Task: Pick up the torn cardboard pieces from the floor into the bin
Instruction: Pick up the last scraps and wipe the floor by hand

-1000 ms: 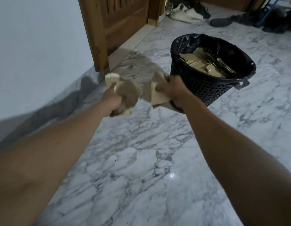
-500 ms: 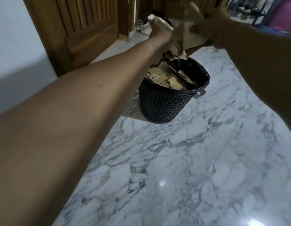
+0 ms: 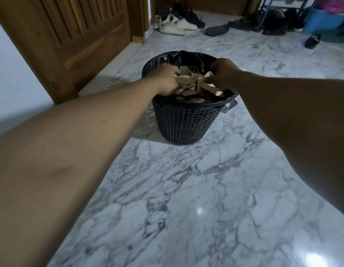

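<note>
Hands are holding torn tan cardboard pieces (image 3: 188,81) at the mouth of the black mesh plastic bin (image 3: 186,122).
The left hand (image 3: 166,79) and right hand (image 3: 223,76) are each curling fingers around a bunch of pieces, just above more cardboard lying in the bin, which is standing on the grey-veined white marble floor (image 3: 186,189).

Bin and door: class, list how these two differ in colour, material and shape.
The bin is black mesh; the door is brown wood. The bin is round and holds cardboard; the door is flat and slatted. Both stand upright.
</note>
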